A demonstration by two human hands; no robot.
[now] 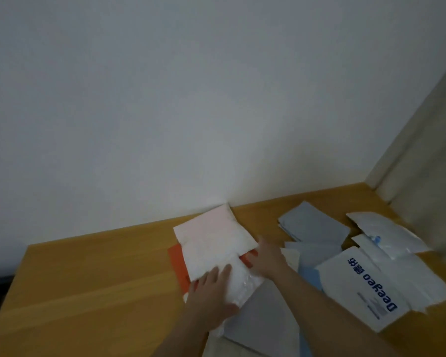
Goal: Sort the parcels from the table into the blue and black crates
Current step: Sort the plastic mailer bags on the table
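Both hands down on the pile of parcels at the near middle of the tabletop [88, 279]. Left hand [211, 292] flat, fingers straight and apart, pressing on a clear bubble-wrap mailer [245, 279]. Right hand [265, 258] reaching in at the edge of the pale pink mailer [211, 240], over an orange envelope [177, 264] lying beneath; fingertips hidden and blurred, so cannot tell whether pinching or merely touching. Neither crate in view.

Risks, judged from the layout: overlapping, slippery plastic mailers likely to slide together, so lifting one may drag the orange envelope or the grey mailer [265, 313] toward the near edge and off it. Thin flat pieces hard to separate; two could come up as one and land in the wrong crate. Crates out of sight, so a blind drop might miss.

To the right: a white bag with blue Deeyeo lettering [366, 287], a blue-grey mailer [314, 222], clear plastic bags [389, 233], well apart from the hands. Smooth light wood surface, pushed against a plain white wall [165, 99], a beige panel [422, 150] at the right corner. Dim light.
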